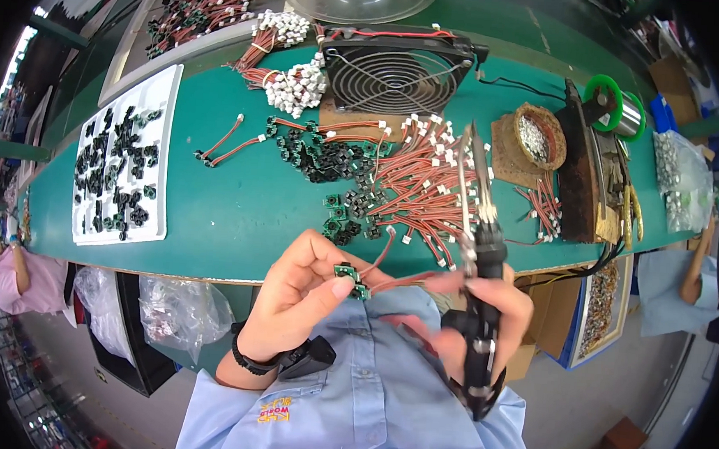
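My left hand (302, 295) pinches a small green circuit board (344, 270) between thumb and fingers, just past the table's near edge. Red and dark wires (401, 282) run from it toward my right hand (498, 311). That hand is wrapped round a black-handled tool (487, 249) with two long, pointed metal prongs aimed away from me; motion blurs it, and its exact kind is unclear. Beyond my hands lies a spread of small boards with red wires and white connectors (420, 175). Other dark boards (348, 211) sit nearest to my left hand.
A black fan (397, 74) stands at the back of the green table (210, 240). At left is a white tray (165, 171) of black parts. On the right are a round bowl (552, 146), a metal stand (574, 213) and a green wire spool (602, 95). Two co-workers sit at the sides.
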The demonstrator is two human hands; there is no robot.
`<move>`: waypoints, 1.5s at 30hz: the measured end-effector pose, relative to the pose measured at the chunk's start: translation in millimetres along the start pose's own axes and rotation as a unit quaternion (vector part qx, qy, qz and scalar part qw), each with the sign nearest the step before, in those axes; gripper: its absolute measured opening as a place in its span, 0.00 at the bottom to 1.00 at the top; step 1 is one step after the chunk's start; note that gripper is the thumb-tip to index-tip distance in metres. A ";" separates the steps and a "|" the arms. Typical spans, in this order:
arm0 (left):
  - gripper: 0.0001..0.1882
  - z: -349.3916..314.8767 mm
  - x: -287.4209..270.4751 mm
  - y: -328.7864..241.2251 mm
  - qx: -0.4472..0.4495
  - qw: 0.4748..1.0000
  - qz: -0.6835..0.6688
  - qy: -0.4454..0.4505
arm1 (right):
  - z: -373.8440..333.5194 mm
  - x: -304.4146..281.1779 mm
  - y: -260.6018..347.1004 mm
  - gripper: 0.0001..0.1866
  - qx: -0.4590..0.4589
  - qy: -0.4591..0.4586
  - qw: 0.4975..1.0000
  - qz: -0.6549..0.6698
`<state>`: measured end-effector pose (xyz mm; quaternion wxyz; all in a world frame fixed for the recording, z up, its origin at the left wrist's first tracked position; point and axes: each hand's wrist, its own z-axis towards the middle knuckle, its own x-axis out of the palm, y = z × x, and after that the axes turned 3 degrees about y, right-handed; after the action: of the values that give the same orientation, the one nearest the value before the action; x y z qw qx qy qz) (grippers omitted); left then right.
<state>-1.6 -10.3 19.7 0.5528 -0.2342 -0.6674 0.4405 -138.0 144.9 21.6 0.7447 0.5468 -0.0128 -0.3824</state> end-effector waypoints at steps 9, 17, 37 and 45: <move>0.08 3.2 -9.2 6.6 0.070 0.958 0.219 -0.171 | -36.4 -12.3 3.1 0.29 -0.032 0.002 0.996 -0.079; 0.08 1.8 -11.5 9.7 0.089 0.953 0.230 -0.175 | -32.9 -7.4 7.7 0.21 -0.041 0.054 0.996 -0.055; 0.09 0.6 -6.3 10.3 0.084 0.939 0.276 -0.187 | -31.4 -5.2 7.0 0.21 -0.032 0.036 0.998 -0.049; 0.09 0.8 -7.6 8.1 0.085 0.925 0.327 -0.174 | -30.1 -7.1 7.0 0.20 -0.032 0.033 0.998 -0.048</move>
<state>-1.6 -12.5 8.7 0.2714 -0.3116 -0.5994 0.6856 -125.9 174.1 18.1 0.7426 0.5350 0.0502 -0.3998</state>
